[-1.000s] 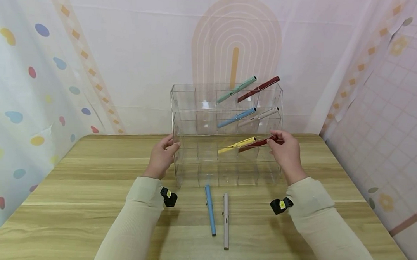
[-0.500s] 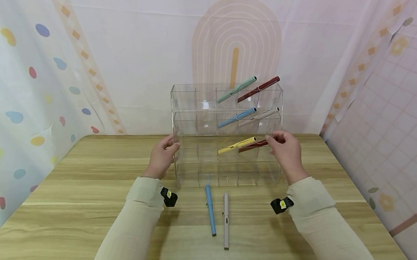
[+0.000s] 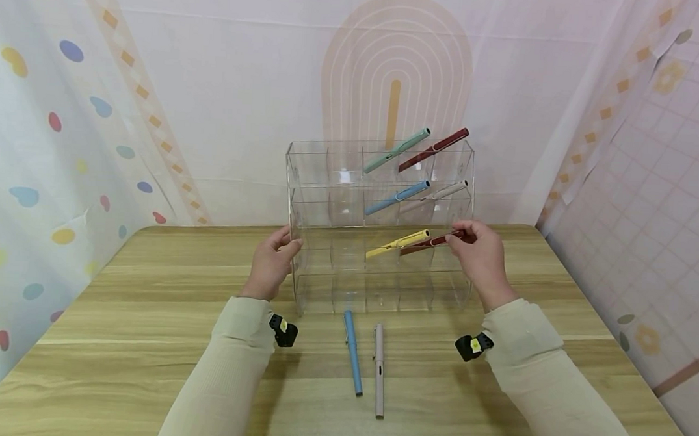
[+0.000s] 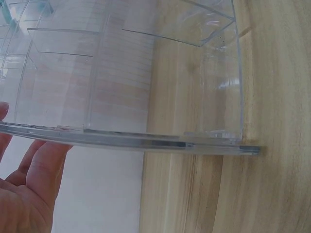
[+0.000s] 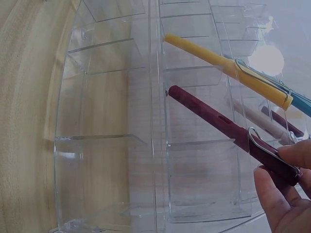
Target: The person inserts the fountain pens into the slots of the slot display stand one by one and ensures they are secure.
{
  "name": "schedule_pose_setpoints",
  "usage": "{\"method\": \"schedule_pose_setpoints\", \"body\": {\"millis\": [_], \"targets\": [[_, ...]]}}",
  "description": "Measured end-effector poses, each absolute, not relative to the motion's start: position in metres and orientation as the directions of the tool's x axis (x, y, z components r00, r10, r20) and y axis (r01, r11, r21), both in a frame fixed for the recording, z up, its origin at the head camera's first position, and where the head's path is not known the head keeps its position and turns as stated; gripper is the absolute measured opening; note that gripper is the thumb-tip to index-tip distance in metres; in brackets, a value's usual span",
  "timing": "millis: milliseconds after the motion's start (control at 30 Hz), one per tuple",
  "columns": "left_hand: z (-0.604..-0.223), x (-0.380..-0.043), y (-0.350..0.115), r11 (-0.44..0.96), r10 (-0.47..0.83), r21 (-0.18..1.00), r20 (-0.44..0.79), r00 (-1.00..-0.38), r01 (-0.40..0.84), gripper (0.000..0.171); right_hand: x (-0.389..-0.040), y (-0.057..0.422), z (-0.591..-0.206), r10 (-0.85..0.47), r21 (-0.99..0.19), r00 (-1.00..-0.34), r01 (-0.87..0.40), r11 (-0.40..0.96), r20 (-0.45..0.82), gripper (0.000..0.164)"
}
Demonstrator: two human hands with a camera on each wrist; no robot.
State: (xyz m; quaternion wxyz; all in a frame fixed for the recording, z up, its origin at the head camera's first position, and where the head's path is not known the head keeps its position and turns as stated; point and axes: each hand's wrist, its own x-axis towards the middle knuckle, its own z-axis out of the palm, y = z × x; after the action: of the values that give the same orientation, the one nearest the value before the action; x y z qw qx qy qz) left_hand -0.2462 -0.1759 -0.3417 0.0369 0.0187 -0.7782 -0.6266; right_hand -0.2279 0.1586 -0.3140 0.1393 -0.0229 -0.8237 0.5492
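A clear acrylic pen rack [image 3: 347,280] with tiered compartments stands on the wooden table. My left hand [image 3: 271,260] grips its left side panel, thumb in front and fingers behind. At the rack's right, my right hand [image 3: 481,255] pinches the capped end of a dark red pen [image 5: 209,114], whose lower end rests inside a third-tier compartment. Beside that pen leans a yellow pen [image 3: 398,243]. Above them sit a blue pen [image 3: 397,198] and a grey pen [image 3: 444,191]. The top tier bears a green pen [image 3: 396,151] and another dark red pen [image 3: 433,150].
A second blue pen [image 3: 353,353] and a second grey pen [image 3: 379,370] lie on the table [image 3: 145,339] in front of the rack, between the forearms. A patterned curtain [image 3: 226,95] hangs behind the table and along both sides.
My right thumb and fingers have shifted slightly on the dark red pen's capped end. The left hand, the rack and the other pens have not visibly moved.
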Motion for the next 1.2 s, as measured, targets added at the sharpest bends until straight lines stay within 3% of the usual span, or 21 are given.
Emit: {"method": "schedule_pose_setpoints", "body": {"millis": [167,300,433,567,667,967,1200], "targets": [[-0.341,-0.246,-0.176,0.219,-0.076,0.976,0.029,-0.997,0.011,0.049,-0.228,0.158,-0.314,0.184,-0.904,-0.962,-0.110,0.413,0.201,0.027],[-0.340,-0.245,-0.176,0.218,-0.075,0.976,0.031,-0.997,0.014,0.049,-0.223,0.160,-0.311,0.192,-0.906,-0.963,-0.095,0.413,0.188,0.040],[-0.339,-0.245,-0.174,0.225,-0.074,0.974,0.039,-0.996,0.022,0.049,-0.211,0.161,-0.312,0.285,-0.929,-0.932,-0.114,0.351,0.222,0.049],[-0.339,-0.245,-0.172,0.234,-0.072,0.972,0.042,-0.996,0.025,0.049,-0.196,0.159,-0.321,0.387,-0.949,-0.883,-0.171,0.263,0.266,0.041],[-0.340,-0.245,-0.171,0.234,-0.074,0.972,0.045,-0.996,0.026,0.049,-0.186,0.156,-0.330,0.401,-0.947,-0.874,-0.172,0.271,0.274,0.033],[-0.341,-0.246,-0.171,0.225,-0.079,0.974,0.050,-0.996,0.031,0.047,-0.165,0.139,-0.359,0.168,-0.938,-0.970,-0.114,0.326,0.176,0.027],[-0.341,-0.245,-0.171,0.221,-0.079,0.975,0.040,-0.996,0.022,0.049,-0.159,0.120,-0.376,0.003,-0.908,-0.996,-0.076,0.413,0.085,0.028]]}}
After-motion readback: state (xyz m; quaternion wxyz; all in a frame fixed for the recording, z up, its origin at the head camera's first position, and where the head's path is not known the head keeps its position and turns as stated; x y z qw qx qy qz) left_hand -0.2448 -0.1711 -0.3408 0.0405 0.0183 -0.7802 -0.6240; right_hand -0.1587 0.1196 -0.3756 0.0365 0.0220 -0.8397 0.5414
